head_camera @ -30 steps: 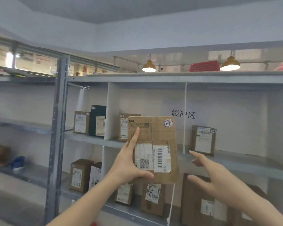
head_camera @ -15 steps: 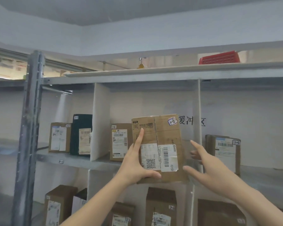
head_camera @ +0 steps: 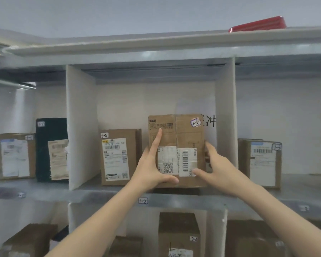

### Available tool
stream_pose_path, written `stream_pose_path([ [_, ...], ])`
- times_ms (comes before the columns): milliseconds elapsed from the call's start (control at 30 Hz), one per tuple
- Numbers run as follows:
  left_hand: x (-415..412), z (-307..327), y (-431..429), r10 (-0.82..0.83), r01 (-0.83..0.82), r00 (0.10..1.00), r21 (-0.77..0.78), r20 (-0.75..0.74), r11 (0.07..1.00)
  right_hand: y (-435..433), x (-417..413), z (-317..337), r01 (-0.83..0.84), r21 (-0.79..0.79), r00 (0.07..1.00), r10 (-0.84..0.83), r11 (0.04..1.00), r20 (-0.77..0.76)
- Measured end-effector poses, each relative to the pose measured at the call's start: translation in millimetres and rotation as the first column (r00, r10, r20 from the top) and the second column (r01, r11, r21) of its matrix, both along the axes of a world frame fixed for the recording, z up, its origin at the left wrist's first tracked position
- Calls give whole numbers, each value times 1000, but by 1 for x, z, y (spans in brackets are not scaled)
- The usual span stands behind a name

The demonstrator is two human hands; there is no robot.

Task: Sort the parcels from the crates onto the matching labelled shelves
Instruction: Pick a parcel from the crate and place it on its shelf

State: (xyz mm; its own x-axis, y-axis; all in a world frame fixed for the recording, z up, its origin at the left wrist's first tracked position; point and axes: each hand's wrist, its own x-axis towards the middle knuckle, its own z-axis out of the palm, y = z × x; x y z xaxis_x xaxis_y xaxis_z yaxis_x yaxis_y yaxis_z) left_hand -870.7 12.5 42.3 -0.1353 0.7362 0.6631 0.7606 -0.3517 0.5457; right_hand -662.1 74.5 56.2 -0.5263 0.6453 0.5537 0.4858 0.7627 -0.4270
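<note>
Head view. Both forearms reach up and forward, converging on one parcel [head_camera: 189,134] held upright between the hands.

Left hand [head_camera: 152,169]: clasps the parcel's lower left edge. Thumb lies across the front near the bottom, index finger stretched straight up the front face, the other fingers hidden round the left side.

Right hand [head_camera: 217,169]: clasps the lower right edge. Thumb presses the front at the barcode label, the fingers wrapped behind the right side and mostly out of sight.

Parcel: brown carton, a sticker [head_camera: 195,122] reading 1-2 at its top right corner. It sits in the middle compartment, its bottom edge at the shelf board [head_camera: 100,196]; whether it bears on the board cannot be told.

Below the hands, on the shelf's front lip: a tag [head_camera: 143,201] reading 1-2.

Just left of the left hand, same compartment: a second carton [head_camera: 119,156], also marked 1-2, standing apart from the held one.

Beyond the white divider [head_camera: 81,127] further left: a dark parcel [head_camera: 50,130].

Right of the right hand, past the other divider [head_camera: 225,117]: another carton [head_camera: 261,162].
</note>
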Motion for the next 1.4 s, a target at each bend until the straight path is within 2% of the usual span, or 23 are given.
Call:
stream_pose_path([
  [233,-13,-7,35,-90,90,995,9,45,996,25,-14,-7,57,-24,998,-57,998,-1],
  [533,-19,-16,54,-153,153,988,-13,-15,988,41,-23,-17,122,-62,992,-124,991,-16],
  [967,-21,-23,52,-112,105,990,-86,-80,991,26,-21,-16,220,-23,975,-219,975,48],
  [1067,-22,-23,35,-88,80,994,-107,-67,991,12,-18,-12,290,-15,954,-288,957,85],
  [1167,-29,-19,14,-12,6,996,-68,-83,998,-6,-15,-10,343,34,933,-345,939,100],
  [1267,-42,-12,-5,88,-90,987,-7,-134,996,-26,-10,-7,375,150,913,-393,915,110],
  [1400,-37,-2,-27,26,-11,990,104,-142,995,-50,0,-4,402,306,872,-462,863,160],
])
